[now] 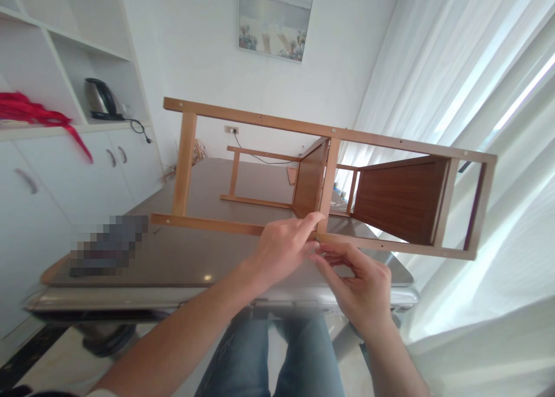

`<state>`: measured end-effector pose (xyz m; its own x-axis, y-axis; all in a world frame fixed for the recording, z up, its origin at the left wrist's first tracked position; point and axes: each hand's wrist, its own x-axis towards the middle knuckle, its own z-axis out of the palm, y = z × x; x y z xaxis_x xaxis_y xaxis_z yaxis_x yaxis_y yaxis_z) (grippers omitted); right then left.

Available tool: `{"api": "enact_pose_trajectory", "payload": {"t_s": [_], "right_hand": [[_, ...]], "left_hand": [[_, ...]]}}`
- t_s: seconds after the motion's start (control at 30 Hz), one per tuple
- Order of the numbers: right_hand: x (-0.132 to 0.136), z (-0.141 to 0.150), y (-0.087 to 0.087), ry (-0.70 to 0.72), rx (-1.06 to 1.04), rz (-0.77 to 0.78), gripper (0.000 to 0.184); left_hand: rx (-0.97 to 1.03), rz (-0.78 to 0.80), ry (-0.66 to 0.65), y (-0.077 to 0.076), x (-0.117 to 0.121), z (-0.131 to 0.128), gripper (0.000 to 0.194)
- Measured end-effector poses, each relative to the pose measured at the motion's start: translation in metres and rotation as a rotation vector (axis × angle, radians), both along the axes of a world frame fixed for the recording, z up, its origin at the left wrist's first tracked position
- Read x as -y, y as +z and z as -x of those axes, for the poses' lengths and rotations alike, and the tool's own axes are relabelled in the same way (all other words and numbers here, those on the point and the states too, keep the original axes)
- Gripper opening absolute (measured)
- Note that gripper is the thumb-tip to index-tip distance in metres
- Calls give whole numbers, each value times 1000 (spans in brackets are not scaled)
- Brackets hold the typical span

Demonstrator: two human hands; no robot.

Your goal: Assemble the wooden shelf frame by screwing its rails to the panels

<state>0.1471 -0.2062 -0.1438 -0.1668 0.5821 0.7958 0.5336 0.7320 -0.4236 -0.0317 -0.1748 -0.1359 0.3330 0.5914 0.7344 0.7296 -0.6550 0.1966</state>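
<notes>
One wooden rack (330,183), straight square-edged rails, on its side over smooth grey table (225,258), just off centre toward 3 o'clock. Two grained panels (396,197). Right hand (362,281): thumb and index pinched on one small metal fastener (318,240), rack's 6 o'clock. Left hand (281,247) against lower rail (212,224); clasp hidden, can't tell. One steel-and-black kettle (97,98), 10 o'clock.

Kettle (99,98) — red cloth (32,111) — pale curtains (433,67)
</notes>
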Motion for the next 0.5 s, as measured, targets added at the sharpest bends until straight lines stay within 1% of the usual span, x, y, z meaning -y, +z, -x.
{"api": "enact_pose_trajectory", "payload": {"t_s": [0.27,0.4,0.5], "right_hand": [[3,1,2,0,15,-35,8],[6,2,3,-31,25,-33,7],[10,-1,3,-49,12,1,7]], "left_hand": [[-5,37,-2,-1,0,0,39],[-8,41,-4,1,2,0,42],[8,25,3,0,1,-1,46]]}}
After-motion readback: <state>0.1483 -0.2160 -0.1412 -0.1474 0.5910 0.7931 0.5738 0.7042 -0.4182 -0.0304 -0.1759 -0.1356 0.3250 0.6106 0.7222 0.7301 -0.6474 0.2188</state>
